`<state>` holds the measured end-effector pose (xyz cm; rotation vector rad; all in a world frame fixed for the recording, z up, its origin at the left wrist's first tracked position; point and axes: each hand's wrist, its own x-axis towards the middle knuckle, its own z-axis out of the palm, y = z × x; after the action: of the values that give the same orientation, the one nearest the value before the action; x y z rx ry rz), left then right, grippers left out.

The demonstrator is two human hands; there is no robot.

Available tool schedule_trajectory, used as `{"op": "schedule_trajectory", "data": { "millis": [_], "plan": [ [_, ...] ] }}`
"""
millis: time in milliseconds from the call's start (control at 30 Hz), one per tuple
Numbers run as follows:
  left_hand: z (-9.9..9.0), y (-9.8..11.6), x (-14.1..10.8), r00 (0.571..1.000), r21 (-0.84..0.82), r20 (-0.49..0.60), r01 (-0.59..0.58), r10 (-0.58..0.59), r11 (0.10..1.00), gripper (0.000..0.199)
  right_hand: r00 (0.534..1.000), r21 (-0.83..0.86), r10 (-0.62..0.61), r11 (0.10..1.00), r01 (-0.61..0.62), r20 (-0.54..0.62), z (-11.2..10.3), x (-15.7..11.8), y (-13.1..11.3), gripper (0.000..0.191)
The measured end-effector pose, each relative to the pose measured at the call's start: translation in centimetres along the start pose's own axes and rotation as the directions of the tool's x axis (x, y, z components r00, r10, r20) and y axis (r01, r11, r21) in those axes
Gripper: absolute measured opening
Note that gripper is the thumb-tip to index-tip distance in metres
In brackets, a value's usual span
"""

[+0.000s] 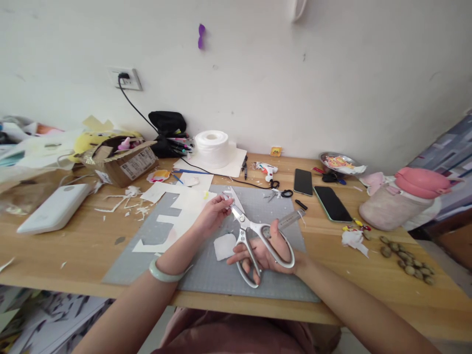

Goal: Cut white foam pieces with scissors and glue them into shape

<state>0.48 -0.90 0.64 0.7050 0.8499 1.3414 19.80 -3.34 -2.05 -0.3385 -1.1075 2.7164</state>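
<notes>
My right hand has its thumb and fingers through the handle loops of large silver scissors, whose blades stand apart and point away from me. Beside the blades, my left hand is closed in a pinch; what sits between the fingertips is too small to make out. Below the scissors a small white padded square lies on the grey cutting mat. A cut-out sheet of white paper rests on the mat, partly behind my left forearm.
At the back stand a white tissue roll and a cardboard box. A glue gun, small black-handled scissors, a ruler and two phones lie to the right. A pink-lidded bottle stands at far right. Paper scraps litter the left.
</notes>
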Motion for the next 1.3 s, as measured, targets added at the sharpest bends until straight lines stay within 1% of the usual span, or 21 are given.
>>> {"op": "schedule_trajectory", "data": {
  "millis": [100, 167, 233, 367, 467, 567, 633, 667, 733, 867, 967, 1033, 1100, 1200, 1300],
  "plan": [
    [0.1, 0.0, 0.0, 1.000, -0.002, -0.013, -0.005, 0.005, 1.000, 0.017, 1.000, 0.048, 0.023, 0.999, -0.023, 0.001, -0.1, 0.0, -0.2, 0.120],
    [0.2, 0.0, 0.0, 0.999, -0.013, -0.035, -0.032, 0.031, 0.999, 0.019, 0.999, 0.077, 0.043, 0.996, -0.042, 0.000, -0.1, 0.0, -0.4, 0.119],
    [0.0, -0.1, 0.2, 0.994, -0.030, -0.081, -0.069, 0.067, 0.997, 0.019, 0.998, 0.087, 0.059, 0.994, -0.059, -0.006, -0.1, -0.1, -0.5, 0.116],
    [-0.6, 0.1, 0.6, 0.975, -0.055, -0.192, -0.125, 0.113, 0.991, 0.015, 0.997, 0.054, 0.081, 0.995, -0.081, -0.012, 0.1, -0.3, -0.7, 0.113],
    [-1.1, 0.2, 1.1, 0.947, -0.074, -0.283, -0.180, 0.153, 0.981, 0.011, 0.996, 0.051, 0.093, 0.994, -0.093, -0.012, 0.2, -0.3, -0.8, 0.112],
    [-1.4, 0.4, 1.4, 0.898, -0.093, -0.390, -0.259, 0.204, 0.961, 0.011, 0.995, 0.064, 0.101, 0.993, -0.102, 0.008, 0.0, -0.2, -0.7, 0.111],
    [-1.5, 0.6, 1.5, 0.881, -0.121, -0.428, -0.279, 0.203, 0.953, 0.012, 0.994, 0.077, 0.103, 0.992, -0.104, 0.024, -0.1, -0.2, -0.5, 0.109],
    [-1.5, 0.6, 1.5, 0.879, -0.139, -0.438, -0.276, 0.190, 0.951, 0.013, 0.994, 0.081, 0.102, 0.991, -0.104, 0.028, -0.2, -0.2, -0.5, 0.108],
    [-1.4, 0.8, 1.5, 0.886, -0.167, -0.434, -0.260, 0.166, 0.951, 0.017, 0.994, 0.079, 0.101, 0.991, -0.104, 0.032, -0.3, -0.2, -0.4, 0.107],
    [-1.0, 1.1, 1.4, 0.910, -0.201, -0.389, -0.235, 0.143, 0.951, 0.021, 0.994, 0.056, 0.098, 0.993, -0.101, 0.050, -0.3, -0.2, -0.4, 0.109],
    [-1.0, 1.2, 1.3, 0.916, -0.223, -0.386, -0.212, 0.114, 0.951, 0.020, 0.994, 0.043, 0.098, 0.994, -0.100, 0.043, -0.2, -0.2, -0.4, 0.109],
    [-1.0, 1.1, 1.3, 0.922, -0.188, -0.363, -0.211, 0.132, 0.959, 0.013, 0.994, 0.031, 0.104, 0.994, -0.106, 0.034, -0.2, -0.2, -0.4, 0.109],
    [-1.1, 0.9, 1.3, 0.928, -0.123, -0.326, -0.234, 0.183, 0.964, 0.009, 0.993, 0.020, 0.110, 0.994, -0.111, 0.034, -0.2, -0.2, -0.3, 0.108],
    [-1.2, 0.7, 1.3, 0.929, -0.075, -0.302, -0.248, 0.215, 0.966, 0.014, 0.993, 0.023, 0.112, 0.993, -0.113, 0.039, -0.2, -0.2, -0.2, 0.106],
    [-1.3, 0.6, 1.3, 0.916, -0.081, -0.345, -0.246, 0.204, 0.966, 0.021, 0.993, 0.017, 0.112, 0.993, -0.113, 0.032, -0.2, -0.2, -0.2, 0.105]
  ]
}}
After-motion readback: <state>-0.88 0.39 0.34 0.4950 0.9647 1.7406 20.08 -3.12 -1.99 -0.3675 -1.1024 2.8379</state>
